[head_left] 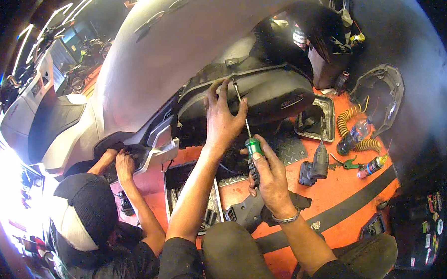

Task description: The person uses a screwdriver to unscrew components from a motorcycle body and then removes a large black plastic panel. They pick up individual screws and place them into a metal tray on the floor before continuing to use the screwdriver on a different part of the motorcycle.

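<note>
My right hand is wrapped round the green and black handle of a screwdriver. Its long thin shaft slants up and left, with the tip at the upper edge of a dark grey scooter side panel. Spread fingers of my left hand rest against that panel beside the tip, the thumb close to the shaft. Whether a screw sits under the tip is too small to tell. Above my hands curves a large pale body of the scooter.
At the left, a co-worker in a cap reaches both hands under the scooter's side. A toolbox, cordless driver, metal tray, coiled yellow hose, spray can and loose trim lie on the orange floor.
</note>
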Motion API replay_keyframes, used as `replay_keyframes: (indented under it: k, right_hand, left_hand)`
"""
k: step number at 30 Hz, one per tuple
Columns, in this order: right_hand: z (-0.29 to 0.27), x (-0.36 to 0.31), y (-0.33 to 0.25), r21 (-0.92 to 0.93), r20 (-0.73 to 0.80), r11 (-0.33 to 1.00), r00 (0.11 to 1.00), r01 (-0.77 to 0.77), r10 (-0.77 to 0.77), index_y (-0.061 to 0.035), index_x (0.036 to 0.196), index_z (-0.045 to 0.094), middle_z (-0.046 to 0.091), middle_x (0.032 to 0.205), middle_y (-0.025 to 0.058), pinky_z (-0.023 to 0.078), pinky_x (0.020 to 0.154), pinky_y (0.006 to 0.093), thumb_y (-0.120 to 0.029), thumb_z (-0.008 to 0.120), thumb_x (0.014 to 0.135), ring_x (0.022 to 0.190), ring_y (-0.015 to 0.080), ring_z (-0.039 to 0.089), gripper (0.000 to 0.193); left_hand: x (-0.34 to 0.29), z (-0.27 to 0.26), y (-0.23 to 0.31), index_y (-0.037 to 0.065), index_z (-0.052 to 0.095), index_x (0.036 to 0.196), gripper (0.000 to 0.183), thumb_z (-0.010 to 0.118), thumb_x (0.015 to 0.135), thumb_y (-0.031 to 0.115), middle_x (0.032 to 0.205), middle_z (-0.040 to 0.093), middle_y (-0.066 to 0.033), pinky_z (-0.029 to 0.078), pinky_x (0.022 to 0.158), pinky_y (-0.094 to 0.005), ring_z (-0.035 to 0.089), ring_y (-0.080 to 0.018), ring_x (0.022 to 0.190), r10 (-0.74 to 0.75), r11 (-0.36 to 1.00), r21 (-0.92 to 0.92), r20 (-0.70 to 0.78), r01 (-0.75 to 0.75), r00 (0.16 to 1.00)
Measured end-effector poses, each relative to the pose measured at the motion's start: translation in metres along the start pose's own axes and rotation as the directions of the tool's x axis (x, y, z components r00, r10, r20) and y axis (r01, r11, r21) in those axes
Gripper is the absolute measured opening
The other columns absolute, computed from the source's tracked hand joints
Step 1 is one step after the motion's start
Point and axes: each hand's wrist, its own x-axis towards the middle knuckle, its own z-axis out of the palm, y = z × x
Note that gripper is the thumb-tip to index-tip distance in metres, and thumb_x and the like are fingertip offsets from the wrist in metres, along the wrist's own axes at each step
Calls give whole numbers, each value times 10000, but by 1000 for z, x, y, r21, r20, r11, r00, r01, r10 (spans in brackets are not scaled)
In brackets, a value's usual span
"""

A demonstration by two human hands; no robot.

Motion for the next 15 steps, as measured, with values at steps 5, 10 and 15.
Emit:
replay_keyframes:
  k: [5,10,15]
  right_hand:
    - [2,3,3,-19,-45,1000,999,16,-17,-18,1391,339,614,1044,102,388,357,204,-169,441,950,456,51,450,477]
    - [7,8,-6,80,-14,995,998,-56,57,-45,1419,307,629,976,52,410,412,200,-177,463,961,490,44,460,502]
    - [9,15,-11,802,303,464,926,-376,226,-71,1019,524,541,806,12,265,340,186,-455,412,964,440,66,364,404]
  left_hand:
    - [4,4,-5,39,529,1245,497,606,821,286,1273,486,-160,333,1007,-458,429,-393,1143,24,995,89,139,-36,990]
    - [10,2,-7,74,521,1261,492,608,829,291,1257,489,-175,328,1012,-461,435,-395,1145,-6,992,128,120,-9,993]
    - [-15,-15,8,11,494,1211,447,562,905,330,1067,571,-203,453,796,-397,560,-316,913,-314,883,-277,250,378,916]
